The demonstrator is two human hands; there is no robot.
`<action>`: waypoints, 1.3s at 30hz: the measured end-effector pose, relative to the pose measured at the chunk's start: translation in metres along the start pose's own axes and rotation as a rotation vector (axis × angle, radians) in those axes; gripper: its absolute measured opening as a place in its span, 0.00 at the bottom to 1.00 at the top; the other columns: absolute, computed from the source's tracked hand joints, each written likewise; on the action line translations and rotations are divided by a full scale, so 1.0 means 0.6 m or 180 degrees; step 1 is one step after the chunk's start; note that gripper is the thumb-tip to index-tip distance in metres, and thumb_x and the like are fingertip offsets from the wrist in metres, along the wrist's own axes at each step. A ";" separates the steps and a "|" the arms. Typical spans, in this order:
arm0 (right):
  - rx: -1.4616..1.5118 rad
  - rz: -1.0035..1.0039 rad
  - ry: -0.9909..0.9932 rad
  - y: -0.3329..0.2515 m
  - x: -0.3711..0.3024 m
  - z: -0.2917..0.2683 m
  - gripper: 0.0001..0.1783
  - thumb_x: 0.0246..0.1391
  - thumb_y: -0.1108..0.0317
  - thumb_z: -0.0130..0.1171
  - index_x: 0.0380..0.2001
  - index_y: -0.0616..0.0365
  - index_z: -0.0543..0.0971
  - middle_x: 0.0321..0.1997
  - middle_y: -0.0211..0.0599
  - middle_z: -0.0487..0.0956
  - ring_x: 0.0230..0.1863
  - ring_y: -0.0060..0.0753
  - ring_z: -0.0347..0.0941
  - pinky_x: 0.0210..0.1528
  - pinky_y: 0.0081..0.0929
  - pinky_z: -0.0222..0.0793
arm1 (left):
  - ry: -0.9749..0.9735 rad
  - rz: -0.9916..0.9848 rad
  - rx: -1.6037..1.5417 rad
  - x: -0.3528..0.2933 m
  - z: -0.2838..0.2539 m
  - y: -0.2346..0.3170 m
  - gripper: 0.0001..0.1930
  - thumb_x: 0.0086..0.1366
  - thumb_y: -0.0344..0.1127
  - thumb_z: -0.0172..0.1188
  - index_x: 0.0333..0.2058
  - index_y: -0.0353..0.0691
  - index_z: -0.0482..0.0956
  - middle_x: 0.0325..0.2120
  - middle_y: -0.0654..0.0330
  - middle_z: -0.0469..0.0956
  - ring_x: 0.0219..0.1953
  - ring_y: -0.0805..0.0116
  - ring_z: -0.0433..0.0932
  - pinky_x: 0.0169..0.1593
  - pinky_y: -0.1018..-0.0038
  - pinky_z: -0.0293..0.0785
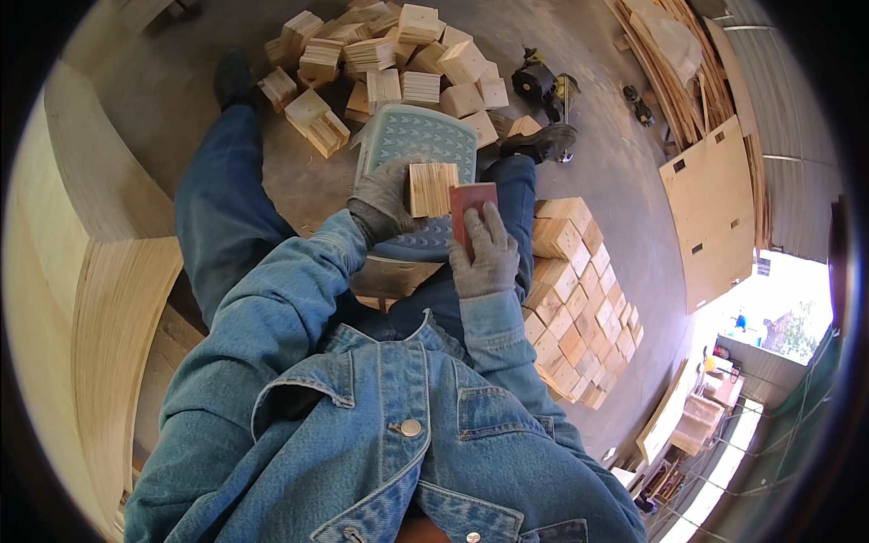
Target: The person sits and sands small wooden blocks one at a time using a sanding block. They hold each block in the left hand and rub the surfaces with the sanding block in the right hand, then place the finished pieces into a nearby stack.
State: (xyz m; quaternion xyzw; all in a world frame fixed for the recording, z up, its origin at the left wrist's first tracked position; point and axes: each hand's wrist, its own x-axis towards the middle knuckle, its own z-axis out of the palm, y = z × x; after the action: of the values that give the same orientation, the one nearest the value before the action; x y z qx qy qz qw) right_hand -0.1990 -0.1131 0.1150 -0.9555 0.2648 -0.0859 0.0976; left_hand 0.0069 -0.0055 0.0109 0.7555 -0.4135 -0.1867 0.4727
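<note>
My left hand (pixel 387 195), in a grey glove, grips a square wooden block (pixel 434 190) whose layered edge grain faces up. Close to the block's right side, my right hand (pixel 489 251), also gloved, is closed on a flat reddish-brown sanding block (pixel 471 217). The two blocks are side by side; whether they touch is hard to tell. Both are held above a pale green plastic stool (pixel 425 136) with a patterned top, which stands between my legs.
Loose wooden blocks (pixel 380 54) lie heaped beyond the stool. A neat stack of blocks (pixel 579 312) stands by my right leg. Past my right foot is a power tool (pixel 534 77). Large plywood sheets (pixel 118 271) rise on the left; a slotted panel (pixel 711 217) leans at right.
</note>
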 end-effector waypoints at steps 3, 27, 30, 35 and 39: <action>-0.0086 -0.0034 -0.0050 0.000 -0.026 -0.007 0.35 0.51 0.60 0.74 0.64 0.46 0.82 0.76 0.43 0.71 0.65 0.57 0.72 0.69 0.52 0.67 | 0.0095 0.0125 0.0211 -0.001 -0.004 0.011 0.50 0.41 0.39 0.86 0.63 0.43 0.69 0.56 0.52 0.78 0.58 0.51 0.79 0.65 0.60 0.76; -0.0204 0.0106 -0.0149 -0.044 0.073 0.015 0.35 0.56 0.51 0.69 0.67 0.39 0.78 0.78 0.37 0.68 0.64 0.61 0.71 0.66 0.56 0.69 | -0.0031 0.0131 -0.0392 0.002 0.031 -0.033 0.49 0.43 0.41 0.87 0.63 0.43 0.67 0.57 0.56 0.76 0.60 0.58 0.77 0.67 0.65 0.73; -0.0126 0.0064 -0.0133 -0.038 0.007 -0.002 0.35 0.54 0.53 0.71 0.66 0.42 0.80 0.77 0.39 0.69 0.64 0.61 0.71 0.66 0.57 0.68 | -0.0166 0.0223 -0.0359 0.005 0.025 -0.021 0.48 0.44 0.41 0.86 0.63 0.44 0.68 0.57 0.56 0.76 0.60 0.58 0.77 0.67 0.65 0.73; -0.0088 -0.0062 0.0078 -0.024 -0.038 -0.003 0.33 0.52 0.54 0.73 0.63 0.43 0.82 0.75 0.40 0.71 0.63 0.60 0.72 0.66 0.56 0.68 | -0.0035 0.0150 0.0078 0.002 0.019 -0.012 0.47 0.45 0.40 0.85 0.63 0.44 0.69 0.57 0.56 0.77 0.60 0.55 0.77 0.67 0.64 0.73; -0.0182 -0.0149 0.0055 -0.035 0.008 -0.002 0.32 0.53 0.55 0.71 0.62 0.43 0.83 0.74 0.39 0.72 0.62 0.59 0.73 0.64 0.57 0.69 | 0.0035 0.0198 -0.0099 -0.002 0.013 -0.015 0.47 0.45 0.40 0.85 0.64 0.44 0.69 0.57 0.55 0.77 0.60 0.54 0.77 0.67 0.63 0.73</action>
State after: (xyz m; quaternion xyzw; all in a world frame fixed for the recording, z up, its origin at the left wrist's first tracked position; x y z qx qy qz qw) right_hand -0.1850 -0.0977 0.1215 -0.9630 0.2456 -0.0889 0.0658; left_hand 0.0046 -0.0070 -0.0008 0.7358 -0.4312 -0.1743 0.4922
